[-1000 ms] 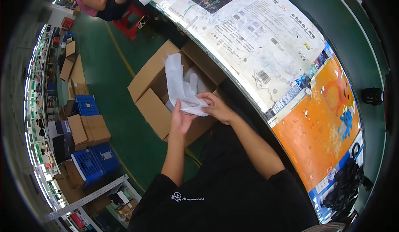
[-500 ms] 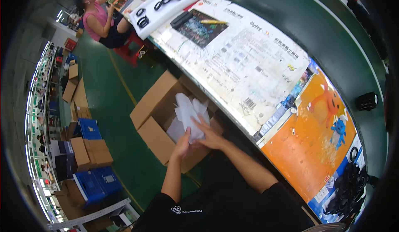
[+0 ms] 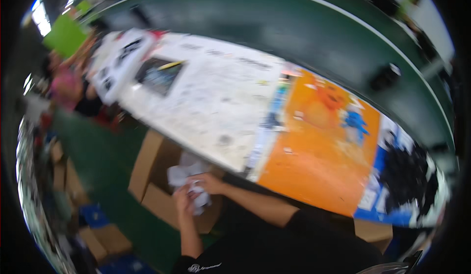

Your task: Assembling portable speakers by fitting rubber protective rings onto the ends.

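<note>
Both my hands meet over an open cardboard box (image 3: 162, 206) below the table's near edge. Between them is a bunch of thin white packing sheets (image 3: 177, 175); blur hides whether they are paper, foam or bags. My left hand (image 3: 184, 200) grips the near left side of the bunch, fingers closed. From the right, my right hand (image 3: 210, 182) has its fingers bent onto the same sheets, close to the left fingertips. More white material lies deeper in the box.
The long table (image 3: 216, 109) holds a dark mat (image 3: 159, 75) with a yellow pen, a white tray (image 3: 122, 63) of black rings, an orange sheet (image 3: 314, 151) and a pile of black rings (image 3: 405, 176). A co-worker in pink (image 3: 66, 85) sits at the far left. Cartons (image 3: 105, 239) stand left.
My view has swung to the right, so table and box appear shifted left. My hands stay at the white sheets, and the fingers have drawn closer together on them.
</note>
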The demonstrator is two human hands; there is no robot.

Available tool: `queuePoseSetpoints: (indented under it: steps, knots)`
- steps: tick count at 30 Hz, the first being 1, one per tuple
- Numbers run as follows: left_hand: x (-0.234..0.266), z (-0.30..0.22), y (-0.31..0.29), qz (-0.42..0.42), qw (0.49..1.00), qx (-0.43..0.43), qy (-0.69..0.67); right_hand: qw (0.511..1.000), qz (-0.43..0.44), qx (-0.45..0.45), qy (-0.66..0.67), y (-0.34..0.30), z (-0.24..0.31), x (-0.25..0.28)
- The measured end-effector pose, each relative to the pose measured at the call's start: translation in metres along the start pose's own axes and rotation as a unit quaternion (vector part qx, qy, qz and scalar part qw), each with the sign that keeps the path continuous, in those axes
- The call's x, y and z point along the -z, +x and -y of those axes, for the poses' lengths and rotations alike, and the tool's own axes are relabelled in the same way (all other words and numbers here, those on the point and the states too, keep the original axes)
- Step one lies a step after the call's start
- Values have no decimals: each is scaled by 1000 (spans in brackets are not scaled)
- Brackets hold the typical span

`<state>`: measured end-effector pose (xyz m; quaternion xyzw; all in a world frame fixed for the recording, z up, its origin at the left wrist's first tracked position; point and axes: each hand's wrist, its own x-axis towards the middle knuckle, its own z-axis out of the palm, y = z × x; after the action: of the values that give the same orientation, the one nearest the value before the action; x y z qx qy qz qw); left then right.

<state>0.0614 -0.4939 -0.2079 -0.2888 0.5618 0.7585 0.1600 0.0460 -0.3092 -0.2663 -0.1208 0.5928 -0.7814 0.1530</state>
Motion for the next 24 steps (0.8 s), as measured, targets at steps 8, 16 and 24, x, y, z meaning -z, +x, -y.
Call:
queuePoseSetpoints:
  steps: [8, 16, 24]
  knots:
    - [65, -18, -2, 121, 993, -11, 14, 991, 69, -100, 53, 2, 44, -12]
    - [39, -2, 10, 230, 970, 69, 42, 997, 58, -37, 20, -7, -5, 11]
    - [13, -11, 2, 42, 982, 9, 184, 997, -59, 23, -46, 9, -9, -23]
